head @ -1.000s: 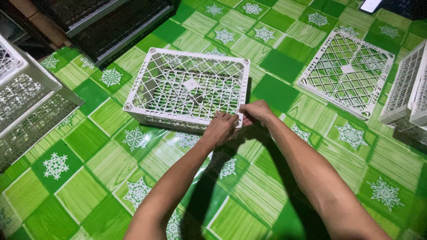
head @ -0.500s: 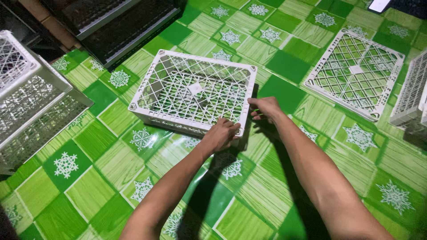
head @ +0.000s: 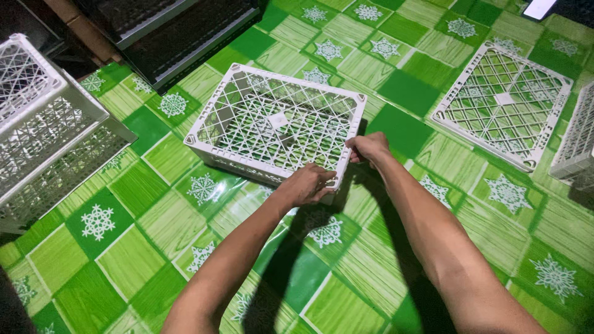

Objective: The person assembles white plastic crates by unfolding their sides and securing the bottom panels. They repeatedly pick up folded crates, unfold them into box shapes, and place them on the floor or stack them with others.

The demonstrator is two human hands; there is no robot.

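Note:
A white plastic lattice crate (head: 260,93) sits upside down on a green patterned floor mat, its grid bottom facing up. My left hand (head: 307,184) grips its near wall close to the near right corner. My right hand (head: 369,148) holds the right edge of the same crate, fingers curled over the rim. Both forearms reach in from the lower edge of the view.
A flat white lattice panel (head: 504,102) lies at the right, with another white lattice piece (head: 578,142) at the right edge. Stacked white crates (head: 43,133) stand at the left. Dark crates (head: 179,31) sit at the top. The mat (head: 371,272) is green squares with white snowflakes.
Both hands have stayed on the crate's near right corner. The view has shifted slightly, so the crate and hands sit a little higher and further right.

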